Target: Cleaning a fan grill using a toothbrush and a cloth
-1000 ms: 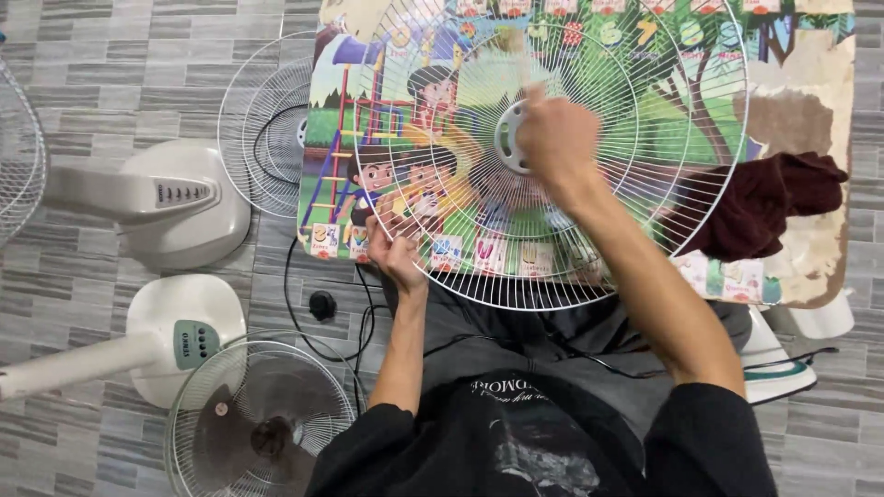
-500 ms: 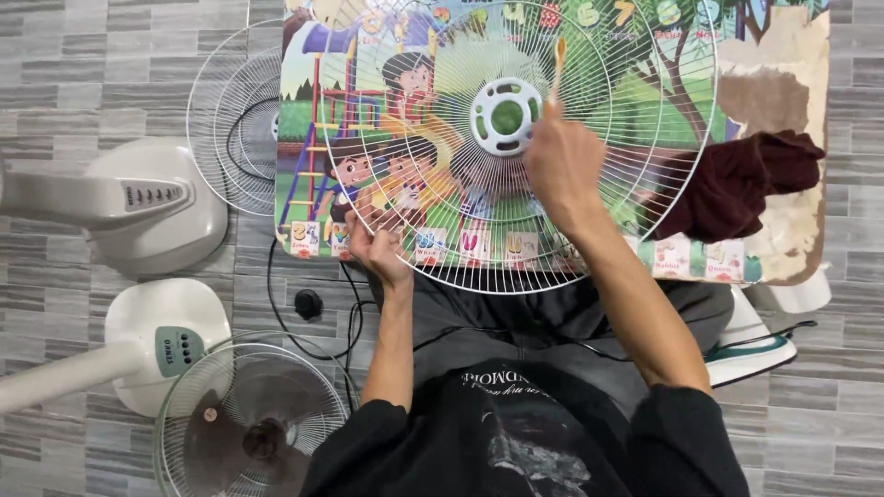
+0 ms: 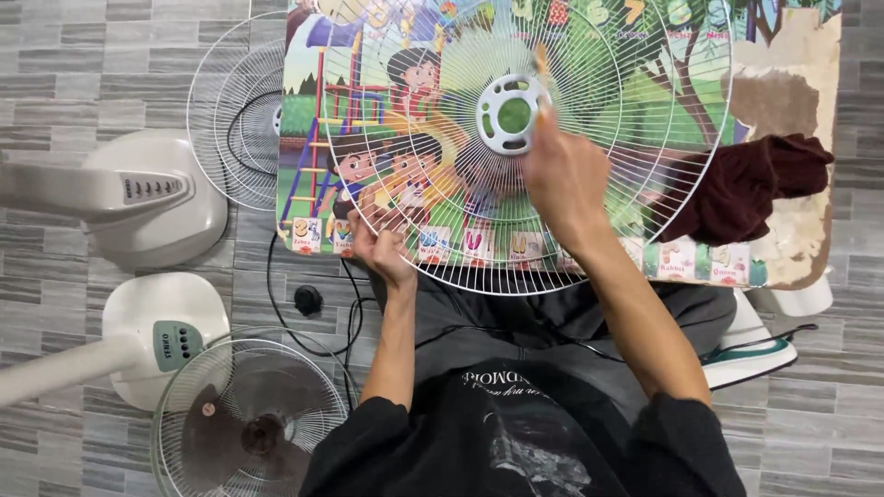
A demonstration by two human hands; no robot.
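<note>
A round white wire fan guard is held tilted over a colourful cartoon play mat. My left hand grips the guard's lower left rim. My right hand is closed on a thin wooden-handled brush, its tip near the guard's white centre ring. The brush is blurred, so its head is hard to make out.
A dark red cloth lies on the mat at the right. A second wire guard lies at the mat's left edge. Two white fan bases and a fan head with its guard sit at the left. Black cable runs across the tiled floor.
My right hand moved off the centre ring to the right and down, then back slightly toward it, sweeping the brush over the wires. My left hand kept its grip on the rim.
</note>
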